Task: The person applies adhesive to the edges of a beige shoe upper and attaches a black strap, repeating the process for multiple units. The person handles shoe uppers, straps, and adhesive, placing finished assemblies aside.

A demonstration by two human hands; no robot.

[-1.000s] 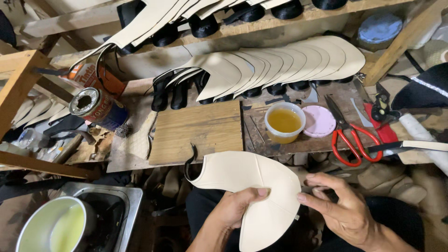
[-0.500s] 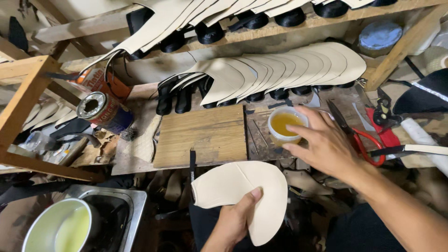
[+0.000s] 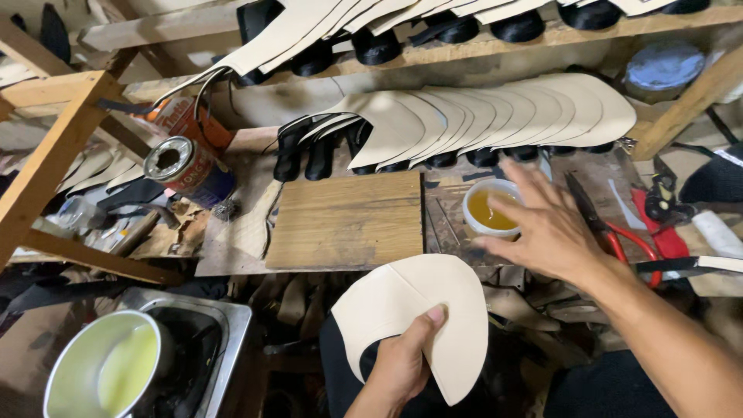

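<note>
A cream leather piece (image 3: 418,310), a white cup (image 3: 489,207) of amber liquid, red-handled scissors (image 3: 619,232), a tan wooden board (image 3: 348,220) and a pale yellow-green pot (image 3: 104,375).

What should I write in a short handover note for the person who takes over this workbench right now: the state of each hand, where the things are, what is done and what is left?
Left hand: grips the cream shoe upper piece by its lower edge, below the bench.
Right hand: open, holds nothing, reaching over the small cup of yellow liquid, beside the wooden board.
Red-handled scissors lie right of the cup.
Done: finished cream uppers stand in a row on the shelf behind.
Left: the held piece shows no glue yet and is not in the row.
</note>
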